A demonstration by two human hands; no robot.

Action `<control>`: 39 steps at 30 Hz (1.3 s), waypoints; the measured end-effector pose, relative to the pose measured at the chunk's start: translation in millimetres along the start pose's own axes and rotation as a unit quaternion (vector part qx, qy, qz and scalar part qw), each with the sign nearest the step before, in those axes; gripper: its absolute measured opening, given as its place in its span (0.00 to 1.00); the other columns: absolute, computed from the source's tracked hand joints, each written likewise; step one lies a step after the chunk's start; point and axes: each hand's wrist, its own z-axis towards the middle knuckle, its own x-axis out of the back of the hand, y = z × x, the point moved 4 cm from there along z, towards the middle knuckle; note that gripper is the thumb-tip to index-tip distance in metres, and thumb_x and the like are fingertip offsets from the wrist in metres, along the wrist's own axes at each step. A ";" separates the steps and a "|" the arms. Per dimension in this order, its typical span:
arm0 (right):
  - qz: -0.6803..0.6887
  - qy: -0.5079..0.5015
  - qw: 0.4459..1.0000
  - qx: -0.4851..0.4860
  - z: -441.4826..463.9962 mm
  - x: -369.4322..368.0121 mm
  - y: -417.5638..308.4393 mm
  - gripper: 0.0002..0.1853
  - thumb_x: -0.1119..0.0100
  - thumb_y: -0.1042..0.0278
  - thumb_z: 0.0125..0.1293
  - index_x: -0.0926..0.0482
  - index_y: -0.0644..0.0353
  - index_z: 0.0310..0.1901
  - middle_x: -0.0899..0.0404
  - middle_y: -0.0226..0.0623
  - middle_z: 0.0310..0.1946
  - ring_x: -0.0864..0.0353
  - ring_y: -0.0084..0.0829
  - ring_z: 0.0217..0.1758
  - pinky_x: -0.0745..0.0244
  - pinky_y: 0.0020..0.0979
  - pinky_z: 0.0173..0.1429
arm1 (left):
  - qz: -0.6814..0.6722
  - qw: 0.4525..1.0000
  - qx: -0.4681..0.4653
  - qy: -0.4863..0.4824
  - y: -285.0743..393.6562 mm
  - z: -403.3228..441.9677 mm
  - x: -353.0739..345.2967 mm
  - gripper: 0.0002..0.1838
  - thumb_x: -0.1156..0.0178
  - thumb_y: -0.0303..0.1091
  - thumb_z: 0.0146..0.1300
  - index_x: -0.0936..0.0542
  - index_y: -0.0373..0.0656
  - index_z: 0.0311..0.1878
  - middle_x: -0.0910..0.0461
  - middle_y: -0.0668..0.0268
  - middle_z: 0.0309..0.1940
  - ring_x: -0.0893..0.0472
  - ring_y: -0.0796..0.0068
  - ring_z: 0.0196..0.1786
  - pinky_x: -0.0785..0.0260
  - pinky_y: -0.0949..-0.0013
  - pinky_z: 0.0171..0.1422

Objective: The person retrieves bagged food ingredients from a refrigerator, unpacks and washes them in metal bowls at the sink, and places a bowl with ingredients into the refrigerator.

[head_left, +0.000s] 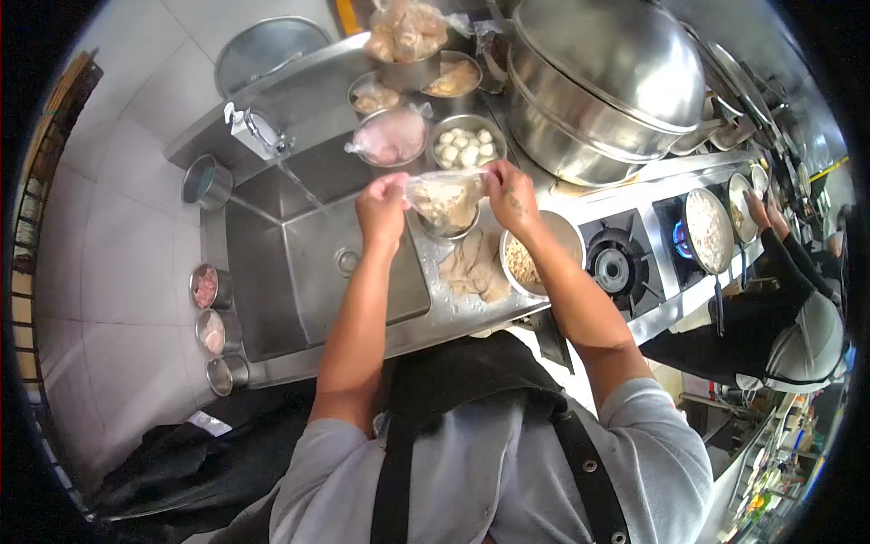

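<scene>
A clear plastic bag [444, 195] with pale food pieces in it is stretched between my two hands, over a metal bowl [446, 234] on the steel counter. My left hand [382, 210] pinches one upper corner of the bag. The opposite corner is in the closed fingers of my right hand [512, 192]. Just beyond the bag stand a bowl of white round balls [465, 145] and a bagged pink food [390, 136] in another bowl. Nearer to me lie a crumpled beige cloth [476, 265] and a pot of small tan pieces [523, 261].
At left is a double sink [281, 263] with a faucet [263, 136] running. Small metal containers [207, 286] line its outer edge. A big lidded steamer [598, 91] stands at the back right. Past an unlit burner [612, 263], a pan [707, 231] sits over blue flame near another person [779, 326].
</scene>
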 end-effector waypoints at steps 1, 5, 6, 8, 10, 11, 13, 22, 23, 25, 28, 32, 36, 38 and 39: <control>0.021 -0.010 1.000 0.001 -1.5 0.6 -0.3 0.06 0.44 0.71 0.63 0.21 0.65 0.36 0.20 0.52 0.28 0.19 0.51 0.34 0.26 0.41 0.39 | -0.011 1.000 0.004 -0.008 -3.5 -5.9 2.8 0.11 0.43 0.31 0.67 0.20 0.34 0.45 0.19 0.68 0.30 0.26 0.82 0.26 0.32 0.77 0.34; 0.017 -0.026 0.998 0.060 3.8 -2.4 -12.6 0.06 0.42 0.71 0.62 0.21 0.65 0.35 0.20 0.49 0.28 0.19 0.48 0.32 0.26 0.40 0.38 | -0.068 0.997 -0.009 -0.035 3.7 -9.1 -0.8 0.10 0.43 0.31 0.67 0.20 0.33 0.45 0.20 0.68 0.30 0.26 0.82 0.27 0.32 0.76 0.34; -0.012 -0.041 0.989 0.143 -3.5 -6.0 -18.9 0.06 0.42 0.72 0.63 0.21 0.65 0.35 0.20 0.49 0.29 0.19 0.47 0.33 0.26 0.40 0.39 | -0.062 0.997 0.003 -0.039 2.3 -13.5 0.5 0.10 0.44 0.31 0.67 0.20 0.33 0.45 0.20 0.67 0.31 0.25 0.82 0.28 0.31 0.76 0.35; 0.032 -0.055 0.997 0.054 4.3 2.0 -29.9 0.06 0.43 0.72 0.63 0.21 0.66 0.35 0.20 0.49 0.31 0.19 0.47 0.35 0.26 0.41 0.40 | -0.058 0.997 0.012 -0.045 8.3 -8.2 -3.0 0.10 0.44 0.30 0.67 0.21 0.33 0.45 0.19 0.66 0.34 0.24 0.81 0.31 0.31 0.75 0.37; 0.003 -0.073 0.992 0.098 3.5 0.4 -35.6 0.06 0.43 0.72 0.63 0.21 0.66 0.36 0.20 0.50 0.32 0.19 0.48 0.35 0.26 0.40 0.40 | -0.079 0.995 -0.001 -0.063 9.5 0.3 -9.1 0.11 0.44 0.31 0.67 0.21 0.34 0.46 0.19 0.66 0.35 0.24 0.80 0.32 0.30 0.74 0.39; 0.041 -0.053 0.992 0.106 3.7 0.3 -36.7 0.05 0.42 0.72 0.62 0.20 0.64 0.36 0.20 0.48 0.31 0.18 0.45 0.36 0.26 0.38 0.40 | -0.097 0.992 -0.006 -0.079 5.9 -4.9 -7.3 0.11 0.43 0.32 0.67 0.22 0.34 0.47 0.19 0.66 0.35 0.23 0.79 0.34 0.30 0.73 0.40; 0.073 -0.056 0.992 0.091 10.9 -2.1 -37.0 0.05 0.41 0.72 0.62 0.20 0.64 0.36 0.20 0.47 0.30 0.19 0.42 0.34 0.26 0.36 0.40 | -0.140 0.987 -0.011 -0.083 12.2 -10.1 -8.7 0.12 0.43 0.32 0.67 0.22 0.35 0.48 0.19 0.66 0.36 0.23 0.79 0.34 0.30 0.73 0.41; 0.134 -0.029 0.990 0.016 11.6 10.1 -17.4 0.06 0.37 0.71 0.61 0.19 0.64 0.36 0.21 0.33 0.27 0.27 0.22 0.27 0.30 0.25 0.35 | -0.332 0.940 0.062 -0.047 -0.7 -0.5 4.0 0.09 0.43 0.31 0.68 0.24 0.37 0.46 0.25 0.70 0.33 0.24 0.78 0.35 0.25 0.63 0.44; 0.166 -0.037 0.985 -0.029 10.9 6.2 -15.5 0.08 0.36 0.69 0.60 0.19 0.64 0.37 0.21 0.36 0.34 0.26 0.22 0.31 0.29 0.25 0.38 | -0.325 0.942 0.051 -0.062 2.6 -5.1 5.7 0.09 0.43 0.31 0.68 0.24 0.38 0.46 0.24 0.70 0.33 0.24 0.78 0.35 0.25 0.61 0.48; 0.126 -0.052 0.991 0.004 10.0 3.0 -17.8 0.12 0.33 0.66 0.58 0.19 0.63 0.39 0.22 0.38 0.39 0.25 0.23 0.34 0.29 0.26 0.41 | -0.320 0.944 0.059 -0.062 -1.7 -2.0 -0.4 0.08 0.43 0.31 0.68 0.24 0.38 0.46 0.24 0.69 0.33 0.24 0.77 0.35 0.25 0.60 0.49; 0.070 -0.063 0.995 0.018 -5.1 -10.8 -9.7 0.23 0.29 0.56 0.52 0.21 0.61 0.46 0.26 0.45 0.53 0.23 0.34 0.46 0.27 0.33 0.49 | -0.337 0.935 0.090 -0.059 -29.1 5.2 4.3 0.08 0.42 0.31 0.67 0.24 0.40 0.46 0.24 0.70 0.33 0.24 0.78 0.34 0.26 0.63 0.47; -0.083 -0.227 0.967 -0.077 -14.7 -30.7 21.3 0.23 0.31 0.56 0.54 0.22 0.64 0.46 0.20 0.51 0.44 0.20 0.49 0.47 0.27 0.39 0.48 | -0.345 0.930 0.071 -0.101 -28.1 2.6 -0.6 0.10 0.42 0.33 0.67 0.24 0.39 0.47 0.20 0.65 0.40 0.21 0.72 0.43 0.29 0.62 0.54; -0.017 -0.217 0.975 -0.056 -2.3 -25.8 -6.7 0.14 0.36 0.62 0.59 0.20 0.66 0.39 0.18 0.46 0.29 0.19 0.45 0.34 0.28 0.39 0.40 | -0.106 0.991 0.006 -0.080 -42.3 1.0 5.2 0.13 0.38 0.36 0.64 0.22 0.39 0.48 0.20 0.67 0.41 0.22 0.78 0.41 0.31 0.69 0.52; 0.021 -0.209 0.977 -0.034 5.1 -25.1 -23.5 0.12 0.38 0.65 0.60 0.20 0.67 0.37 0.18 0.44 0.25 0.20 0.41 0.29 0.29 0.38 0.37 | -0.014 0.999 0.015 -0.034 -43.6 -9.4 3.9 0.15 0.39 0.37 0.65 0.20 0.35 0.46 0.18 0.65 0.42 0.22 0.79 0.43 0.32 0.72 0.50; 0.057 -0.211 0.975 -0.040 5.9 -26.5 -25.3 0.11 0.37 0.65 0.61 0.20 0.66 0.34 0.21 0.38 0.23 0.24 0.30 0.27 0.30 0.33 0.34 | -0.015 0.999 0.026 -0.019 -45.1 -12.9 3.3 0.15 0.40 0.37 0.66 0.19 0.34 0.45 0.18 0.64 0.40 0.22 0.79 0.43 0.32 0.71 0.49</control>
